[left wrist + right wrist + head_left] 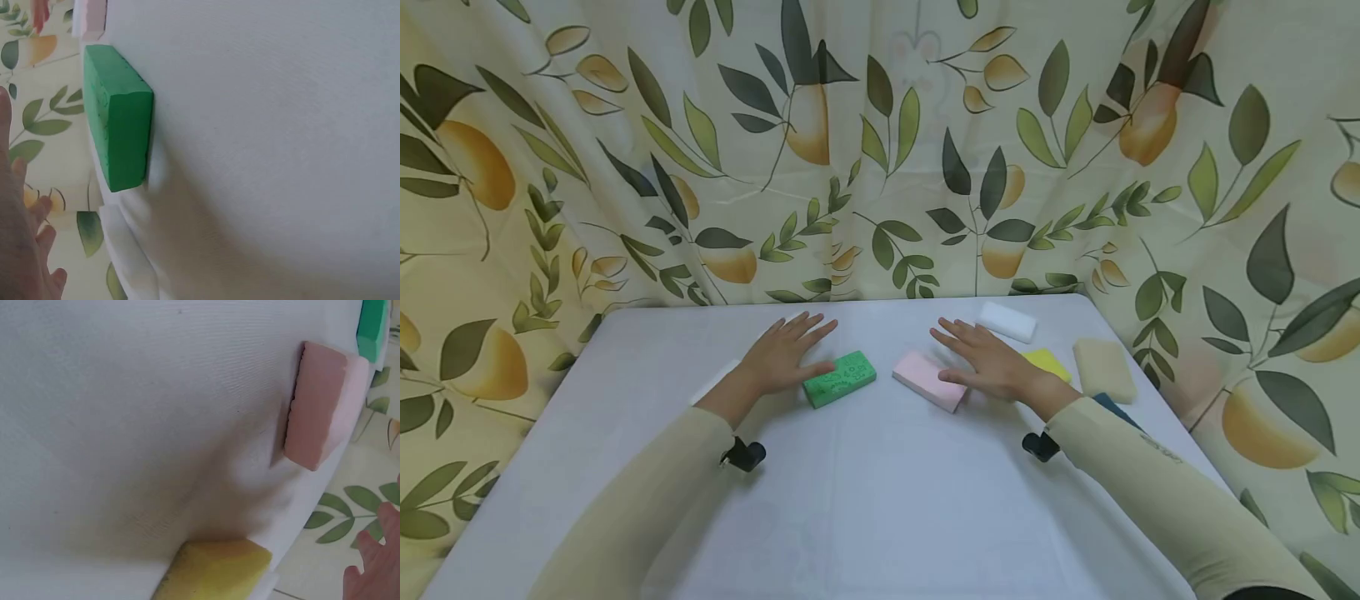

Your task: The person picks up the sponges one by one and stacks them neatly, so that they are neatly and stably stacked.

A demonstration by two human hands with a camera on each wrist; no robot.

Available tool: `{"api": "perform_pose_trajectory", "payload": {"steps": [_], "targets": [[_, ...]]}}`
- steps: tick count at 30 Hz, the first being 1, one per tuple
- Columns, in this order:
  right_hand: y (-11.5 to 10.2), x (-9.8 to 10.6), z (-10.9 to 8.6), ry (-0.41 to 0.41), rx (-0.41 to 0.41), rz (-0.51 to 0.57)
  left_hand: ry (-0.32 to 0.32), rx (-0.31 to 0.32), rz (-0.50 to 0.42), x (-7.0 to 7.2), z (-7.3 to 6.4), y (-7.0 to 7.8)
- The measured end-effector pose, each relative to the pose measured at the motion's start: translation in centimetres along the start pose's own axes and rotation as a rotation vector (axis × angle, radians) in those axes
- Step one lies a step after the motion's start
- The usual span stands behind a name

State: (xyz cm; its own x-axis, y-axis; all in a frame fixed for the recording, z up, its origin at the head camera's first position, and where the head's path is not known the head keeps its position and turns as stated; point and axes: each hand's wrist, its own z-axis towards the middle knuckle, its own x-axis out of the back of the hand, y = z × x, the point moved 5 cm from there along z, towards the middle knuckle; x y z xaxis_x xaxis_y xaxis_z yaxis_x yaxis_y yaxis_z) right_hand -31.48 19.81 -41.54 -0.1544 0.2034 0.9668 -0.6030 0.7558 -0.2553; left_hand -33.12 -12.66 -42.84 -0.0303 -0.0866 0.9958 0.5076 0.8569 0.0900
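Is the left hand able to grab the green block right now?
Probably yes: the left hand looks empty, its fingers spread, with its thumb close to the green block, and nothing seems to stand between them.

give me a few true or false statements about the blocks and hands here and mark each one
1. The green patterned rectangular block lies nearer the left hand than the right hand. True.
2. The left hand's fingers are curled round the green block. False: they are stretched out.
3. In the head view, the pale pink rectangular block lies between the green block and the yellow block. True.
4. The beige rounded rectangular block lies left of the green block. False: it lies to its right, near the right edge of the white-covered table.
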Motion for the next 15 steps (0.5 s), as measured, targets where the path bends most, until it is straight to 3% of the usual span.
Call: {"api": "perform_pose_trajectory", "payload": {"steps": [9, 15], "targets": [[0.9, -0.5, -1.1, 0.022, -0.072, 0.064, 0.063, -0.024, -0.045, -0.6, -1.2, -0.5], [1.2, -1.2, -1.7, 0.013, -0.153, 0.086, 0.064, -0.02, -0.078, -1.3, -1.6, -0.6]]}}
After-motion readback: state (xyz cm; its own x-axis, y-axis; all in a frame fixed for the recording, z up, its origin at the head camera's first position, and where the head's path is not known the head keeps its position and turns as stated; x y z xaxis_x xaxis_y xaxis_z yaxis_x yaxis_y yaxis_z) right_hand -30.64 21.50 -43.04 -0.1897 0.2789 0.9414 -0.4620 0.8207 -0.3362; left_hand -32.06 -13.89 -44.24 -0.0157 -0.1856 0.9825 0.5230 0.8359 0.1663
